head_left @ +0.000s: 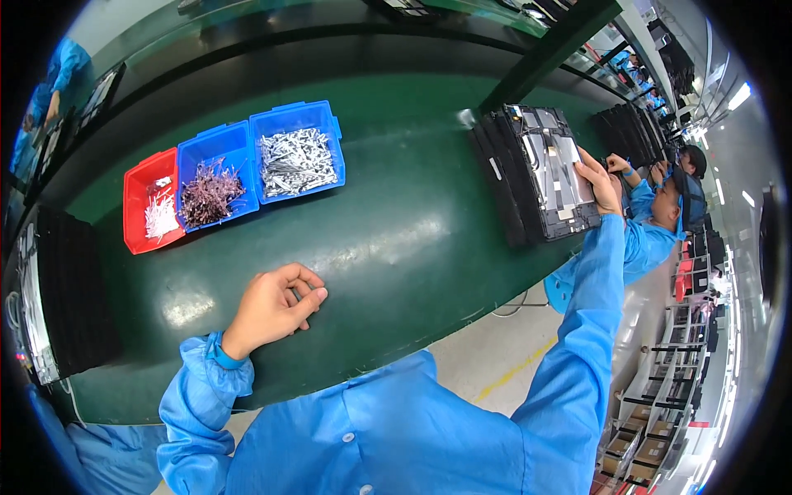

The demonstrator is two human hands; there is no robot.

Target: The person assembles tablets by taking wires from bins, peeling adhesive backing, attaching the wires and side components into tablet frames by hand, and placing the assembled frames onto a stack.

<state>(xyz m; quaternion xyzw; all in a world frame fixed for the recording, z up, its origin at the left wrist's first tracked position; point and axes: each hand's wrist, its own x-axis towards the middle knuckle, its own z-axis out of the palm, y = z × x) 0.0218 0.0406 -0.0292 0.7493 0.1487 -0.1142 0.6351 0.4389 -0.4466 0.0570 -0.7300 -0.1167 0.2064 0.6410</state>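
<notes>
On the right side of the green table stands a stack of black trays [505, 186]. On top lies an opened tablet-like device [540, 153] with silver panels, dark strips and its inner parts showing. My right hand [601, 183] grips this device by its right edge, fingers over the silver part; the underside of the grip is hidden. Over the near left part of the table, my left hand [276, 307] is loosely closed, thumb against the curled fingers, with nothing visible in it. It is apart from the bins beyond it.
Three joined bins stand at the back left: a red bin [132, 210] with white strips, a blue bin [187, 153] with brownish-purple bits, and a blue bin [337, 124] with black-and-white pieces. Another black stack [74, 289] stands far left. A green post [544, 58] rises behind. Co-workers sit at right.
</notes>
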